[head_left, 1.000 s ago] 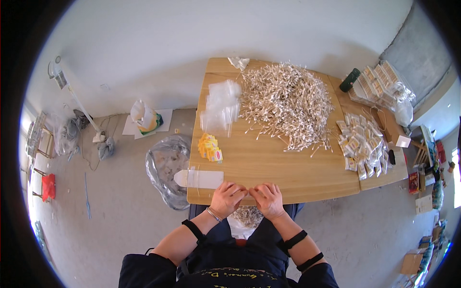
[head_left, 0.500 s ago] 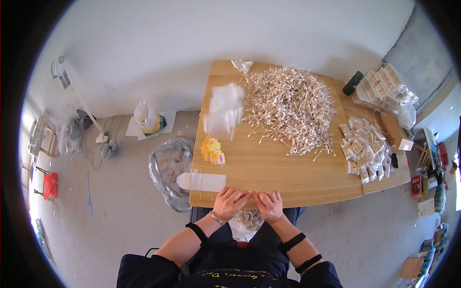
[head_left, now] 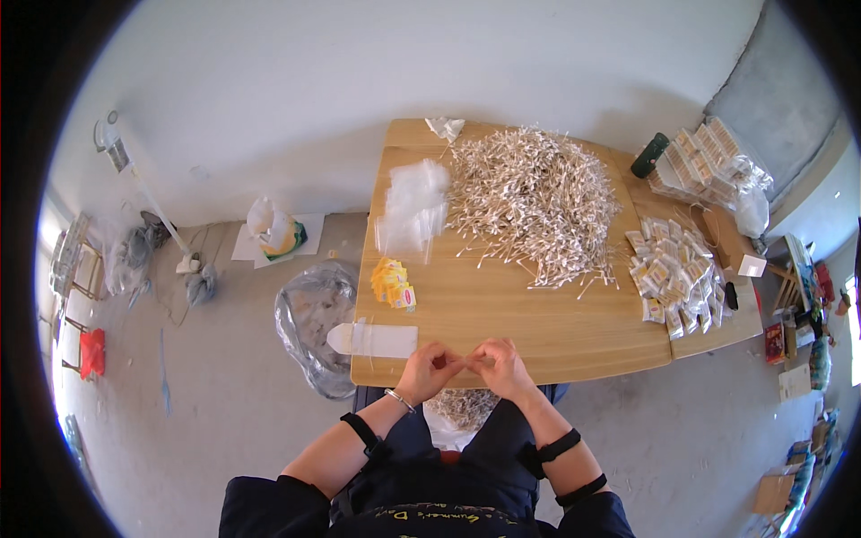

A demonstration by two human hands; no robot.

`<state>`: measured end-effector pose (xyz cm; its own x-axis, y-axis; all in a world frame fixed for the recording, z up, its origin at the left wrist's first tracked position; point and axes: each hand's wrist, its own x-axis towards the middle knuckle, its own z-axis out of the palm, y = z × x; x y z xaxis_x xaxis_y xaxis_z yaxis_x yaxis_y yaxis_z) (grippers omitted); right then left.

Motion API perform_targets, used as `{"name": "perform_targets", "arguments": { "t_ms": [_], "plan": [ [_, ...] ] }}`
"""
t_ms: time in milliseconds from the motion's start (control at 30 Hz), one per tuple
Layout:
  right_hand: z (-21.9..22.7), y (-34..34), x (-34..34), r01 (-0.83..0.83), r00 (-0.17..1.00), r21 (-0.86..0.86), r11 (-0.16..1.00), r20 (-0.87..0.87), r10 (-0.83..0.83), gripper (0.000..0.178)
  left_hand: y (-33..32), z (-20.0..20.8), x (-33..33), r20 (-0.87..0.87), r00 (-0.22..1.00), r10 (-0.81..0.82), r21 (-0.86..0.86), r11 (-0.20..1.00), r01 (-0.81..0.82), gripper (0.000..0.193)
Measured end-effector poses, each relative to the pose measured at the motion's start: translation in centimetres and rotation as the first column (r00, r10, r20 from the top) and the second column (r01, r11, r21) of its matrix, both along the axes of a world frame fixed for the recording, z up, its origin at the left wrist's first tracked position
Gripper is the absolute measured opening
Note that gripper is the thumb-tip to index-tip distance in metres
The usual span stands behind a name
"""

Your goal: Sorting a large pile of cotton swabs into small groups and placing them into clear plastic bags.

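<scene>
At the table's near edge my left hand point(head_left: 428, 370) and my right hand point(head_left: 504, 368) meet, fingertips pinched together. Whatever lies between the fingers is too small to make out. Below them, between my legs, sits a white bag of cotton swabs point(head_left: 464, 409). To the left of my left hand lies a white pointed card point(head_left: 393, 341) with clear film round part of it. Farther up are small yellow cards point(head_left: 391, 283) and a stack of clear plastic bags point(head_left: 414, 208). A large heap of loose cotton swabs point(head_left: 538, 206) spreads over the far middle of the wooden table point(head_left: 502, 327).
Filled clear packets point(head_left: 674, 273) are piled on the right, near a cardboard box point(head_left: 728, 242), stacked trays point(head_left: 704, 161) and a dark green cylinder point(head_left: 649, 155). A plastic-lined bin point(head_left: 314, 327) stands on the floor left of the table. Crumpled white paper point(head_left: 444, 128) lies at the back.
My hands have turned a little and their fingers are more bent, with the tips still together. The whole view has shifted slightly; the things on the table look the same.
</scene>
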<state>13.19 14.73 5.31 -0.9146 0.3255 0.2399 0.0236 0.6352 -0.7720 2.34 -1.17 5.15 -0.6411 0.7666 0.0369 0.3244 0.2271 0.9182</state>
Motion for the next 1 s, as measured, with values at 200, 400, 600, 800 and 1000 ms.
{"name": "perform_targets", "arguments": {
  "t_ms": [200,400,600,800,1000],
  "plan": [
    [-1.1,0.0,-0.6,0.08,0.982,-0.395,0.915,0.19,-0.004,0.014,0.1,-1.6,-0.2,0.33,0.944,0.018,0.062,0.997,-0.04,0.017],
    [-1.8,0.9,-0.8,0.112,0.967,-0.766,0.634,0.23,0.107,0.008,0.6,-2.6,-1.0,0.74,0.672,0.004,0.071,0.994,-0.084,0.008],
    [-1.5,0.7,-0.6,0.116,0.965,-0.806,0.581,0.229,0.126,0.003,0.3,-3.2,-1.6,0.814,0.578,-0.063,0.091,0.996,-0.019,0.008],
    [-1.3,0.9,-0.5,0.088,0.971,-0.776,0.624,0.207,0.12,0.001,0.7,-1.9,-1.4,0.738,0.668,-0.1,0.108,0.994,0.03,0.007],
    [-0.5,1.1,-0.4,0.105,0.984,-0.767,0.633,0.17,0.043,0.003,1.6,-1.2,-1.3,0.62,0.785,-0.007,0.038,0.999,-0.02,0.006]
  ]
}}
